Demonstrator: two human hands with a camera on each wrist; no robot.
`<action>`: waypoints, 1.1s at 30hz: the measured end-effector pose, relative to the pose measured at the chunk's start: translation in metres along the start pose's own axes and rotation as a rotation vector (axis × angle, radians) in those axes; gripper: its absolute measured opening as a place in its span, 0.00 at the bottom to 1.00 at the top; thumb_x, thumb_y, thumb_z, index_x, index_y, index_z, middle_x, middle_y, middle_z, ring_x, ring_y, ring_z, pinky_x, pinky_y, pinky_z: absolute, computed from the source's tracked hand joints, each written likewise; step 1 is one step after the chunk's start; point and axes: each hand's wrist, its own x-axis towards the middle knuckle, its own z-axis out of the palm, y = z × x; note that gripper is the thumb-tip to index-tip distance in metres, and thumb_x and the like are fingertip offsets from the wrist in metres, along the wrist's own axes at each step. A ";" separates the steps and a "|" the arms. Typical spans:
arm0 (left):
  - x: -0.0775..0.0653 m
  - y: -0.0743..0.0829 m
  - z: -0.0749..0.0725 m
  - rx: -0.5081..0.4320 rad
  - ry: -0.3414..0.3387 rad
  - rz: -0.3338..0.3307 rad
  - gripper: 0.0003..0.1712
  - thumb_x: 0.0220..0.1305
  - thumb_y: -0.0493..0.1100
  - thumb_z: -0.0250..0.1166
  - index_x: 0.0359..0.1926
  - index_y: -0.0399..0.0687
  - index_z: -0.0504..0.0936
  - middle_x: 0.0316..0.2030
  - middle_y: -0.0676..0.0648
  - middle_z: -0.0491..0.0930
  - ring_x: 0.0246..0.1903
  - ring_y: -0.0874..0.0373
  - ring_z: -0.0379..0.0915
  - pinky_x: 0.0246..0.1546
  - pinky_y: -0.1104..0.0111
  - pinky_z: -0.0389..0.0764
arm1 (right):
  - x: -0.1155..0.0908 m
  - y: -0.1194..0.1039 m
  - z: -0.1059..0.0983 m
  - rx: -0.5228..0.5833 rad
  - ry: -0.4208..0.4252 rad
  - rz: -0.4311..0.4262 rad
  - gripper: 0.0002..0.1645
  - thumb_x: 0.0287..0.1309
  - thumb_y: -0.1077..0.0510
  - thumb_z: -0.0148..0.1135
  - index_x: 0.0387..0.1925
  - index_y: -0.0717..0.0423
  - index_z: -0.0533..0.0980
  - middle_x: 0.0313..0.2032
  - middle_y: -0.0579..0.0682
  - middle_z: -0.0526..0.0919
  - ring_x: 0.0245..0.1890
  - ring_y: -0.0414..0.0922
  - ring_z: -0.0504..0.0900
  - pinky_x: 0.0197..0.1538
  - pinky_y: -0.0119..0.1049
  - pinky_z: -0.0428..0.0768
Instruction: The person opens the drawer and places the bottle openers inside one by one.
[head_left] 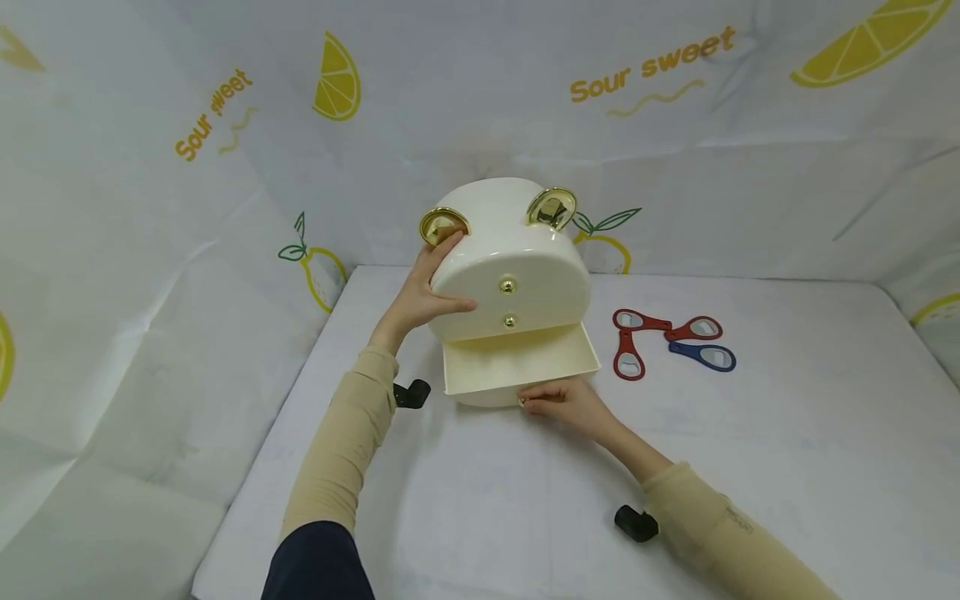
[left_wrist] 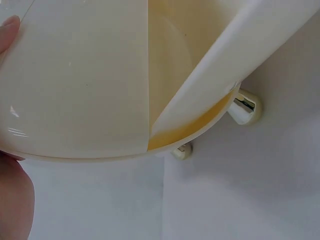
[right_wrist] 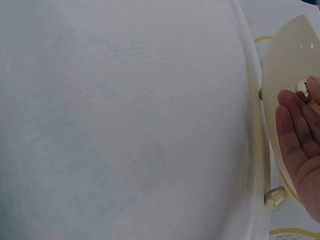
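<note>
A glossy cream drawer box (head_left: 551,287) with gold ear-shaped pieces and gold knobs stands upright on the white table. Its bottom drawer (head_left: 521,358) is pulled out, and the bare inside shows. My left hand (head_left: 416,296) rests on the box's left side, thumb extended across the front and a finger reaching up to the left gold ear (head_left: 444,225). With thumb and fingertips, my right hand (head_left: 573,407) pinches the bottom drawer's gold knob (right_wrist: 303,90). Gold feet (left_wrist: 245,107) show beneath the box in the left wrist view.
To the right of the box lie three red bottle openers (head_left: 628,357) and a blue bottle opener (head_left: 705,356). Black wrist-worn pieces (head_left: 636,523) sit beside both forearms. A white sheet (head_left: 480,100) printed with lemons hangs behind the table.
</note>
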 end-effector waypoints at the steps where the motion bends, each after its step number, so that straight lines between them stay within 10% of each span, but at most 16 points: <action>1: 0.000 0.000 0.000 0.000 0.000 -0.001 0.56 0.42 0.35 0.75 0.71 0.56 0.55 0.70 0.42 0.46 0.62 0.45 0.55 0.60 0.49 0.63 | -0.002 0.000 0.000 -0.006 0.002 0.000 0.15 0.54 0.60 0.64 0.43 0.64 0.82 0.42 0.60 0.84 0.34 0.25 0.79 0.39 0.24 0.78; 33: 0.009 -0.033 0.003 -0.014 0.033 0.001 0.58 0.40 0.39 0.77 0.68 0.75 0.56 0.70 0.50 0.47 0.59 0.49 0.59 0.55 0.49 0.67 | -0.025 -0.002 0.012 0.026 0.008 0.037 0.16 0.54 0.56 0.64 0.44 0.59 0.82 0.45 0.56 0.84 0.35 0.27 0.78 0.39 0.24 0.78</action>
